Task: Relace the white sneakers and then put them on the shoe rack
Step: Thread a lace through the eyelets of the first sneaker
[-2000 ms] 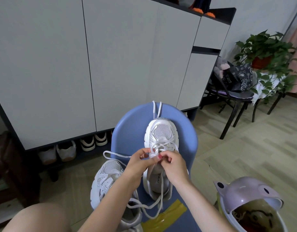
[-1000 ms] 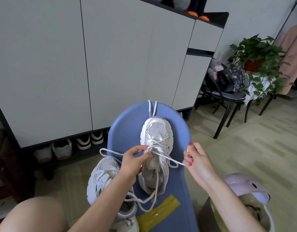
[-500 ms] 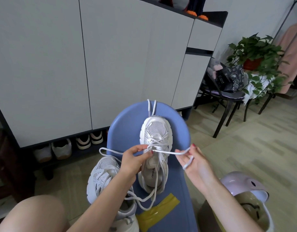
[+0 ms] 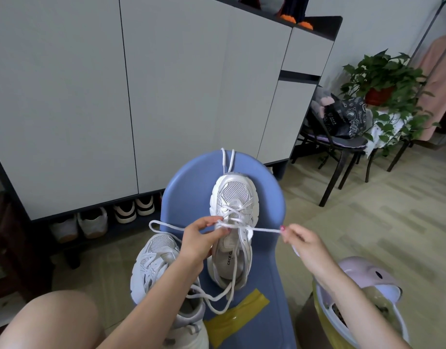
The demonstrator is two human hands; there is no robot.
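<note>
White lace (image 4: 264,229) runs taut between your two hands over a white sneaker (image 4: 233,222) standing toe-away on a blue seat (image 4: 191,187). Your left hand (image 4: 199,241) pinches the lace at the eyelets, directly above the tongue; your right hand (image 4: 301,241), out to the sneaker's right, grips the free end with curled fingers. Beyond your left hand, the crossings toward the toe look threaded; nearer your wrists, the upper eyelets appear unlaced and slack lace trails off the heel. Below and outside your left forearm, the second sneaker (image 4: 154,263) sits with laces that look loose, its state hard to judge. The shoe rack (image 4: 98,222), under the cabinet ahead of your left hand, holds other pairs. Judged from this, relacing is midway and both placements remain.
</note>
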